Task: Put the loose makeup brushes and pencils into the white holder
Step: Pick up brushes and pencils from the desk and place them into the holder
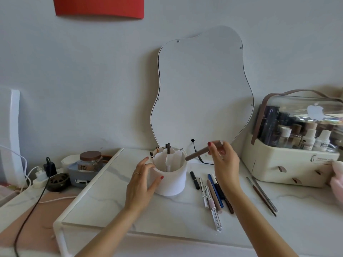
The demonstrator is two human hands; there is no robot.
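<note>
On the far left of the desk [306, 219] you have a brown-lidded jar [90, 161] and a dark charger [49, 167] with its cable. Your left hand [142, 184] cups the left side of the white holder [171, 178], fingers spread and touching its wall, thumb on the front. The holder stands upright on the white tray [111, 197]; one dark brush handle [168, 148] rises from its middle divider, and a few small tips, too small to count, show at its back rim. Your right hand [223, 160] is just right of the holder and above the desk, its grip pinching one brown pencil [198, 153] between thumb and fingertips. The pencil tilts down to the left, its free end at the holder's right rim, not yet inside. Below that hand lies a cluster of loose pens and pencils [213, 191], roughly seven, overlapping so the count is uncertain. Further right, two thin brushes [263, 196] lie side by side. A cream storage case [285, 164] sits at the far right.
</note>
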